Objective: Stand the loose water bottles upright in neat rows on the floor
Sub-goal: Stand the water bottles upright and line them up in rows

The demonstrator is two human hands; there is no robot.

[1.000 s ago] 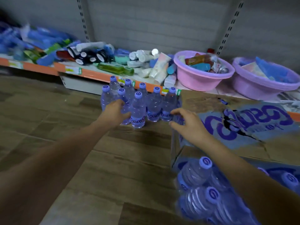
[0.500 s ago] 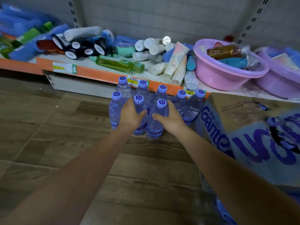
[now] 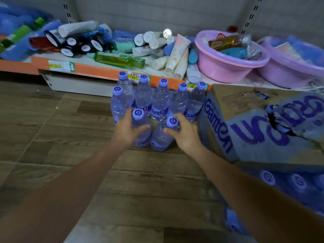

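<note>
Shop aisle: wood-look floor (image 3: 70, 137), low shelf (image 3: 91, 70) along the back wall. Using the shelf's orange edge as landmark.

Step in hand, as I read it: you're seating two bottles at the front of the block. Your left hand (image 3: 125, 131) is wrapped around the left front bottle (image 3: 141, 127); your right hand (image 3: 184, 135) is curled on the right front bottle (image 3: 162, 135), fingers half open around its shoulder. Both bottles look upright and on the floor, touching each other, one row further from the shelf edge than the rest.

Count:
- Upright bottles: 8. Five in the back row (image 3: 160, 100) right under the shelf edge, one more (image 3: 119, 104) just in front of that row's left end, plus the two in your hands.
- Printed cartons: 1 closed carton (image 3: 254, 123), just right of the block. An opened pack of more bottles (image 3: 289, 186) sits in front of it; count there unclear, caps blurred.
- Pink basins on the shelf: 2 (image 3: 228, 65).

Next move, my judgement: let go without tipping them, nudge both back flush with the lone second-row bottle, then pull more from the pack. The rows aren't square yet, so line up caps before you add more.
</note>
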